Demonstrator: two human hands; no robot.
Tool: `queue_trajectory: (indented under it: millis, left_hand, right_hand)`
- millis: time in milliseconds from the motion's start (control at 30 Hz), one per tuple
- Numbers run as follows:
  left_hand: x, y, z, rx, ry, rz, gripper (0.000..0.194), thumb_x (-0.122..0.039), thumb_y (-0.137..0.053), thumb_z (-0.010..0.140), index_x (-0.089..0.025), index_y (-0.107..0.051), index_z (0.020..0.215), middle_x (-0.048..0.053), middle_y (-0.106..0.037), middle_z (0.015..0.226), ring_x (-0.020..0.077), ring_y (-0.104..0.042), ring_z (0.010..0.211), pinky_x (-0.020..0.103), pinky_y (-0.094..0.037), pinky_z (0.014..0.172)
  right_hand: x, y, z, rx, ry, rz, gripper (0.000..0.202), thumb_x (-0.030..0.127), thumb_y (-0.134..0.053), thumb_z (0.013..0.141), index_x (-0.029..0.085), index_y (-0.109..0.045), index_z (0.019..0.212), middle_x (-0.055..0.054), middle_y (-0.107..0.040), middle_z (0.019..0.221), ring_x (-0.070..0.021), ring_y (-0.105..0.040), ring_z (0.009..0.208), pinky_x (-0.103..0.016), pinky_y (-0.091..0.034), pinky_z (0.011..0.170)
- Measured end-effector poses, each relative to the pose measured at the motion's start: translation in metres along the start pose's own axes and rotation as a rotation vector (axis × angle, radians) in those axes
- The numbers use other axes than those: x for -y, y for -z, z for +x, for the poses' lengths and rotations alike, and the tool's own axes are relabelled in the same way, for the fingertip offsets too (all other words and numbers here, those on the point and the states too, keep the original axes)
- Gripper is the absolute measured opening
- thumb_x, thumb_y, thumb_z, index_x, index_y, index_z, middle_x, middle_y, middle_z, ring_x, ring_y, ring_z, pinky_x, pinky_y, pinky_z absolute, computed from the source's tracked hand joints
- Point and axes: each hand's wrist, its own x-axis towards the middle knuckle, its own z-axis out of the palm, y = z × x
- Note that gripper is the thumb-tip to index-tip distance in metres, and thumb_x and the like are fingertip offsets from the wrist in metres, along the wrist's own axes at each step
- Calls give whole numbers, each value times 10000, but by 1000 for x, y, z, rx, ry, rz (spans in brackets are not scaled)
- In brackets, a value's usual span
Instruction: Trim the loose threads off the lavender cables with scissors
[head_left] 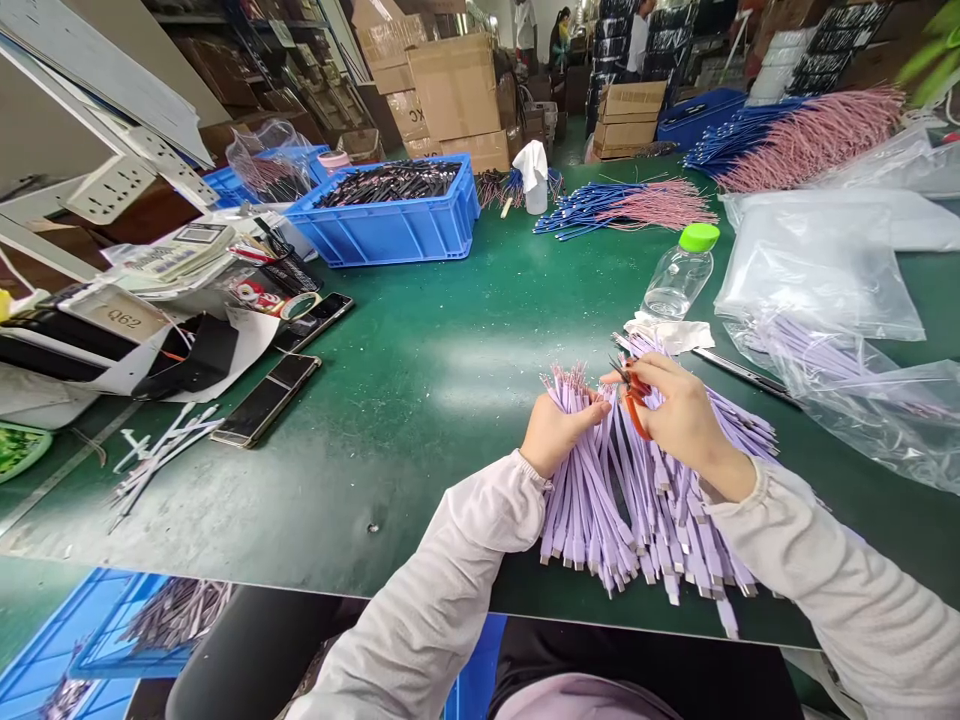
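My left hand point(559, 430) is closed round a bunch of purple cables point(585, 500), with their bare pinkish wire ends sticking up above the fingers. Their flat connector ends fan out toward the table's front edge. In my right hand point(679, 410) are small cutters with orange handles point(637, 405), their dark tips pointing left beside the wire ends. More purple cables point(697, 520) lie under and around my right hand, some reaching out to its right. The two hands are close together, with the cutters' tips near my left thumb.
On the green table point(405, 380) stand a blue bin point(390, 225) of dark cables and a green-capped bottle point(679, 275). Clear plastic bags point(825, 260) lie right; blue and pink cables point(630, 205) lie behind. Phones point(266, 400) and white ties point(161, 460) are left. People stand far back.
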Motion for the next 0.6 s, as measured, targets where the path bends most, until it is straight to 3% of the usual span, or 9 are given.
queue_trajectory:
  millis: [133, 333, 467, 600]
  left_hand:
    - [-2, 0, 0, -5, 7, 0, 229, -336, -720, 717, -127, -628, 726, 5, -605, 635, 125, -546, 627, 255, -421, 688]
    - [-2, 0, -1, -7, 4, -2, 208, -324, -714, 718, -135, -627, 725, 0, -603, 642, 125, -542, 629, 253, -412, 684]
    - [-2, 1, -1, -7, 0, 3, 202, -317, -706, 727, -135, -621, 705, -4, -591, 633, 120, -529, 627, 253, -402, 681]
    - [-4, 2, -2, -20, 8, 14, 200, -313, -708, 725, -134, -621, 707, -4, -588, 646, 117, -521, 631, 252, -396, 677]
  right_hand:
    - [-3, 3, 0, -29, 28, -51, 171, 80, -511, 719, 184, -638, 767, -25, -501, 762, -160, -517, 698, -283, -436, 662]
    - [-2, 4, 0, 72, -18, 4, 210, 133, -513, 758, 201, -667, 885, -45, -561, 835, -170, -549, 732, -294, -458, 681]
    - [-5, 6, 1, 23, -12, -26, 191, 130, -508, 761, 194, -674, 832, -33, -518, 764, -167, -530, 708, -293, -448, 670]
    - [-5, 3, 0, 54, -54, 30, 210, 203, -512, 827, 199, -678, 955, -30, -533, 796, -161, -534, 716, -297, -451, 692]
